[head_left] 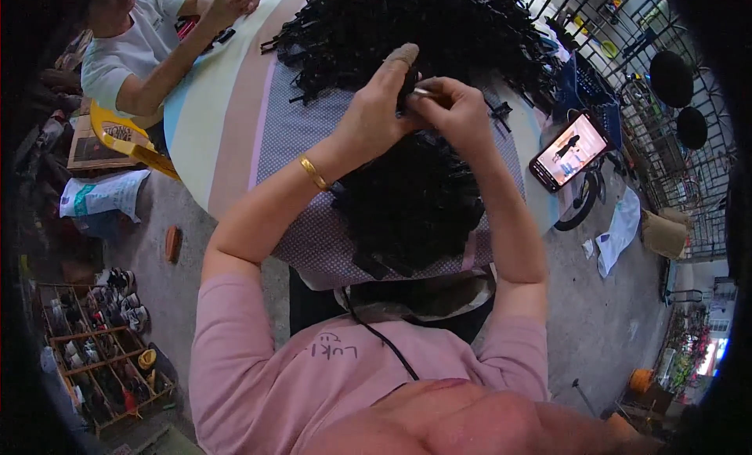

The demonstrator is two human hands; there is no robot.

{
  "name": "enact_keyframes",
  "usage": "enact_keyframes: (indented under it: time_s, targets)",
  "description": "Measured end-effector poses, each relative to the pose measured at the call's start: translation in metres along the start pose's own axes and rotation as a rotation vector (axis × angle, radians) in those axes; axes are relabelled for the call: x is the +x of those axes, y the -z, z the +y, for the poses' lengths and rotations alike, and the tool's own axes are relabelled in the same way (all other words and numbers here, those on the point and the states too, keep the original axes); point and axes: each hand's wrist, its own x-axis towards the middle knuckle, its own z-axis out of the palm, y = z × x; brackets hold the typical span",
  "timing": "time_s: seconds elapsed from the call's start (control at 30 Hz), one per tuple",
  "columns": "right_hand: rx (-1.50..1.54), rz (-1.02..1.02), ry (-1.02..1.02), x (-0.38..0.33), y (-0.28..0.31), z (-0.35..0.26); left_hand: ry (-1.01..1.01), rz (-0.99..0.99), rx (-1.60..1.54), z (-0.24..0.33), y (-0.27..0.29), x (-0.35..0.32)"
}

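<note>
**Blk pc. (410, 84) held up over table (227, 114): slip + spill risks**

Nearest: near pile (411, 204) of blk strips seen on patterned cloth, btwn forearms, reaching almost to near edge of table. Spill judged poss. if pile is brushed by a forearm or cloth is tugged; strips would prob. be lost over the edge.

Beyond it: blk pc. located btwn the two hands, just short of far pile. Pc. is held in L hand (374, 114), grip narrow, thumb + fingers closed on it. R hand (460, 114) brought up against it; grip pinched, w/ small pale item (424, 92) showing at fingertips, kind not ID'd. Contact pt. partly hidden by fingers. Slip judged poss. if pinch is loosened or force is put on off-line; a dropped pc. would be hard to pick out, blk on blk.

To R: phone (570, 152), screen lit, set nr table edge; could be knocked by R elbow if swung out.

Farther: far pile (423, 32) of similar blk strips heaped high; slide poss. if bumped. Co-worker's hands (229, 9) seen at far L.
</note>
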Motion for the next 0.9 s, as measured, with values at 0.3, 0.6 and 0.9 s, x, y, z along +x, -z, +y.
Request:
enact_keyframes:
  time_s: [0.3,0.6,0.9]
  targets:
    - [0.253,-0.1,-0.062,-0.003,0.007,-0.006,0.27,-0.135,-0.568,0.0,0.009,0.003]
    - [0.277,-0.123,-0.088,-0.005,0.004,-0.002,0.381,-0.103,-0.73,-0.001,0.008,0.005]
    - [0.148,-0.158,-0.025,-0.006,0.008,-0.007,0.282,-0.145,-0.481,0.009,0.015,0.007]
